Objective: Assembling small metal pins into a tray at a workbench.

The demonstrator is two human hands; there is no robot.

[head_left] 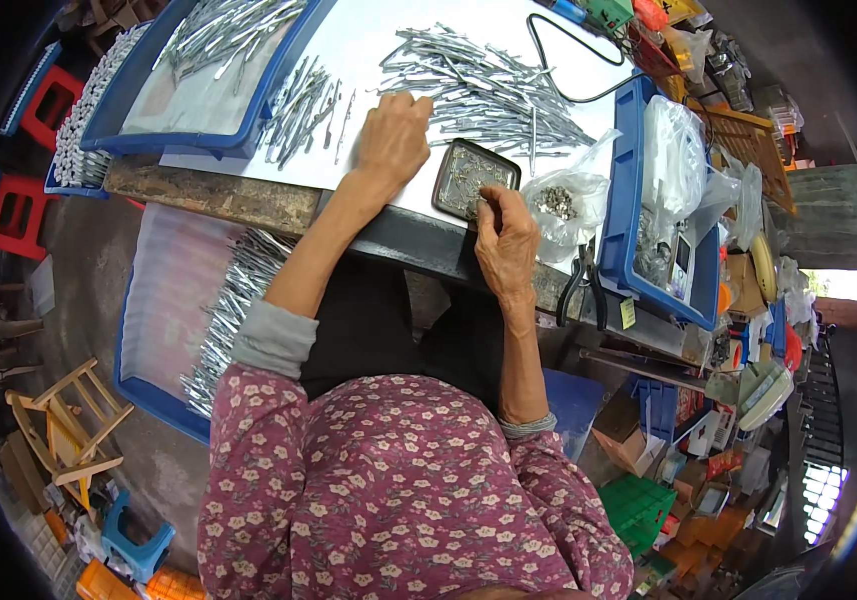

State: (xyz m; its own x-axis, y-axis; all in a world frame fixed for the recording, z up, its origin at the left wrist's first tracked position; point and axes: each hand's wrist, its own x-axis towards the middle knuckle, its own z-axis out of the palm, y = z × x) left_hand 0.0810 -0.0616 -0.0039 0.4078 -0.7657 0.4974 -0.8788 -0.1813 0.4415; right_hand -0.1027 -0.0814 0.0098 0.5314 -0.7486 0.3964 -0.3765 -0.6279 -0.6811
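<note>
On the white tabletop, my left hand (pixel 396 138) is curled with its knuckles up, beside the near-left edge of a large heap of slim silvery metal strips (pixel 484 90). A smaller group of metal strips (pixel 299 112) lies to its left. The left fingertips are hidden, so anything in them does not show. My right hand (pixel 507 238) has thumb and fingers pinched together at the near right corner of a small dark-rimmed tray (pixel 439 190) of tiny metal pieces. What the pinch holds is too small to name. A clear plastic bag (pixel 589 190) of small metal parts lies beside that hand.
Black-handled pliers (pixel 583 285) hang over the table's front edge at right. A blue bin (pixel 617 200) with plastic bags stands beyond them. At left are a blue crate (pixel 234 143) of strips and, lower down, another blue crate (pixel 154 398). A black cable (pixel 552 75) curves across the back.
</note>
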